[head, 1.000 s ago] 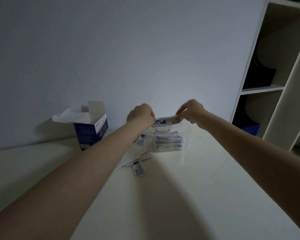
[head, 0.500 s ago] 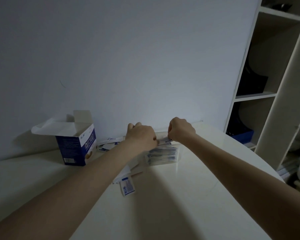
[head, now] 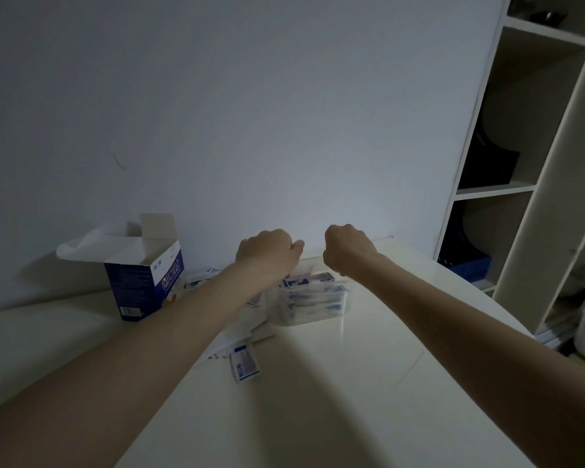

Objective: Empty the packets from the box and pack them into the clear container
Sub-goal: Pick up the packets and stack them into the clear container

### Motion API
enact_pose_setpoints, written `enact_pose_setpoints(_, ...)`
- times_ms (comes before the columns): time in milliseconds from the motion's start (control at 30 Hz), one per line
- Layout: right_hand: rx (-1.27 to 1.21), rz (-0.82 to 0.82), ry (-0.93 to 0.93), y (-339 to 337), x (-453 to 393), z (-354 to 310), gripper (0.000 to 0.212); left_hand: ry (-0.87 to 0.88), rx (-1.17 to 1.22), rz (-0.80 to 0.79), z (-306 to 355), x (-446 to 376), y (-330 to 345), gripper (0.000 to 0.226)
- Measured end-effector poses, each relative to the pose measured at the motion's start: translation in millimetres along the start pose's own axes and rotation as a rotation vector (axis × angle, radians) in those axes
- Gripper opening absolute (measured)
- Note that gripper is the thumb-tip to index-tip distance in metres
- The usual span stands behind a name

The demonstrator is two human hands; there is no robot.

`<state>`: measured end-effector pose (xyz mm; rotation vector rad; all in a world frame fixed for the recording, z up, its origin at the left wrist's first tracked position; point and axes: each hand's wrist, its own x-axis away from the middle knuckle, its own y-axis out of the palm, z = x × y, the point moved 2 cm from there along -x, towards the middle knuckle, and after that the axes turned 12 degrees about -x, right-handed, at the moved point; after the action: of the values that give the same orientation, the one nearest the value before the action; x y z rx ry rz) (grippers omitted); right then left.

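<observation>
Left hand [head: 267, 253], right hand [head: 347, 248] curled into empty fists above packet-filled clear container [head: 313, 304].

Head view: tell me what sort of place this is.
Probably a room at home: a plain white table pushed against a bare wall, with an open white shelving unit beside it holding dark stored items.

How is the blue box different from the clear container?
The blue box is cardboard you can't see through; the clear container shows its packets through the walls. The blue box stands taller, with its top flaps open, while the clear container sits low. The blue box is off to the left; the clear container is just below the two hands. Both sit on the white table.
</observation>
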<state>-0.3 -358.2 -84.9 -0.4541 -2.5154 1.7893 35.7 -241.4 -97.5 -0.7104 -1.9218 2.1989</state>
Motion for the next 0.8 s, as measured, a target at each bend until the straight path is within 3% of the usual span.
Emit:
enact_pose_setpoints(167,0.103,-0.227,0.054,4.1,-7.7,-8.1,0.011,-0.055,-0.209,-0.179,21.9,2.0,-4.4,0.056)
enact_pose_setpoints(300,0.235,-0.305,0.081,22.6,-18.3,-6.6,0.032,-0.145,-0.108,-0.350,23.6,2.1,5.1,0.053)
enact_pose_setpoints(367,0.258,-0.345,0.073,27.2,-21.1,-6.0,0.021,-0.146,-0.016,-0.417,25.0,2.7,6.0,0.049)
enact_pose_setpoints(400,0.252,-0.357,0.065,28.6,-21.4,-5.8,0.012,-0.140,0.018,-0.427,25.7,3.8,6.3,0.048)
enact_pose_setpoints(500,0.237,-0.351,0.047,32.6,-25.5,-2.5,0.025,-0.112,0.038,-0.401,22.4,4.7,8.9,0.046)
enact_pose_setpoints(700,0.166,-0.257,0.093,27.8,-31.1,7.5,0.004,-0.096,0.080,-0.376,26.0,-4.6,9.3,0.043)
enact_pose_setpoints(800,0.163,-0.265,0.123,22.9,-32.8,10.5,0.022,-0.057,0.018,-0.399,28.2,-10.6,14.6,0.048)
